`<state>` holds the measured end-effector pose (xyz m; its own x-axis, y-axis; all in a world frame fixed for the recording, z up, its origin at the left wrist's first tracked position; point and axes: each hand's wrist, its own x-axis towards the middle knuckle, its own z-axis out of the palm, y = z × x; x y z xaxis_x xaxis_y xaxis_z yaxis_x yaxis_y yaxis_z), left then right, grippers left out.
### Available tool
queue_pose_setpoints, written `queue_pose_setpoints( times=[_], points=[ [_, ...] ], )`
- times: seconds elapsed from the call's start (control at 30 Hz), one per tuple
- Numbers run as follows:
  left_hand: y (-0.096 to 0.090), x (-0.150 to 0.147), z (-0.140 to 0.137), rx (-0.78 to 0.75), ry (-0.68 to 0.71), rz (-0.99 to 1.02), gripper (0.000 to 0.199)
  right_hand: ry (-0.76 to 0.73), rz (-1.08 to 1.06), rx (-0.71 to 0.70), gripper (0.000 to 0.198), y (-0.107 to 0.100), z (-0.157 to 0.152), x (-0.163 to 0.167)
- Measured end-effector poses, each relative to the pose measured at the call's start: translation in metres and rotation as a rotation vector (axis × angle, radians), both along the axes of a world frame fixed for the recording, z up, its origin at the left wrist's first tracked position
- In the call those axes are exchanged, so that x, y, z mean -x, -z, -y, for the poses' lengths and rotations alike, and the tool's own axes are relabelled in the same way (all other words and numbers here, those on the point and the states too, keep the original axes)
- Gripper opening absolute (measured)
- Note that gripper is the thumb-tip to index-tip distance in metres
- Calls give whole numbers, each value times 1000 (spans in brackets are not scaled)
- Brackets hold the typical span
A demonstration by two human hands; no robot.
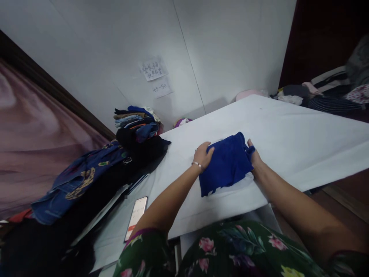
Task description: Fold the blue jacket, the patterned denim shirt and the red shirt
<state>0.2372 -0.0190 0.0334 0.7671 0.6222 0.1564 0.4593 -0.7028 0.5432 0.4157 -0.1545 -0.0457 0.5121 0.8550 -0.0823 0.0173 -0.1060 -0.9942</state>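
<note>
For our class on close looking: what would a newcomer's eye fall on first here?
Probably the vivid blue cloth on the white-covered table, between the left hand and right hand. Next, perhaps, the lit phone at lower left and the stacked clothes near the wall.

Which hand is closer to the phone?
Left. The left hand is at the left edge of the blue garment, toward the phone; the right hand is at the opposite edge, farther away.
</note>
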Motion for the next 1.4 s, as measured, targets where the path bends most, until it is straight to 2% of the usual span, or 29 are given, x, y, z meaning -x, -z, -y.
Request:
queue_pose_setpoints(
  times=[0.07, 0.13, 0.23, 0.3, 0.37, 0.47, 0.53, 0.63, 0.7, 0.77, 0.9, 0.97, 1.03, 1.1, 1.2, 1.33, 1.4],
  points=[
    [20, 20, 16, -155, 59, -115, 52, 21, -37, -32, 100, -3, 2, -5],
    [36, 29, 35, -242, 117, -208, 63, 45, -62, -51, 101, -5, 3, -12],
    [49, 24, 52, -290, 166, -305, 72, 67, -81, -16, 93, -6, 5, -29],
    [53, 16, 55, -273, 182, -371, 73, 139, -80, 11, 83, -6, 7, -42],
    [57, 10, 54, -245, 204, -420, 73, 290, 4, 14, 72, -8, 11, -54],
    [61, 7, 53, -223, 226, -432, 75, 474, 344, 22, 64, -22, 18, -48],
    [59, 7, 53, -210, 229, -422, 75, 414, 600, -5, 62, -39, 19, -24],
    [51, 8, 49, -199, 210, -365, 69, 102, 937, -88, 60, -61, 11, 28],
    [47, 10, 42, -219, 162, -311, 63, -47, 1112, -62, 62, -63, 2, 53],
    [49, 13, 33, -226, 78, -307, 62, -107, 1222, 49, 65, -50, -5, 58],
    [66, 20, 18, -123, -73, -379, 74, -93, 1228, 376, 68, -2, -8, 24],
    [75, 22, 17, -104, -85, -371, 76, -94, 1227, 411, 68, 16, -5, 7],
    [79, 23, 18, -110, -83, -353, 76, -95, 1238, 404, 67, 24, -2, 0],
    [79, 22, 19, -108, -82, -345, 75, -102, 1230, 420, 67, 22, -2, 1],
    [76, 22, 20, -105, -85, -343, 74, -112, 1202, 454, 68, 7, -9, 10],
    [76, 23, 23, -110, -97, -336, 75, -111, 1235, 343, 62, -15, -35, 17],
    [77, 24, 25, -115, -109, -309, 75, -104, 1243, 336, 59, -20, -51, 15]
  ],
)
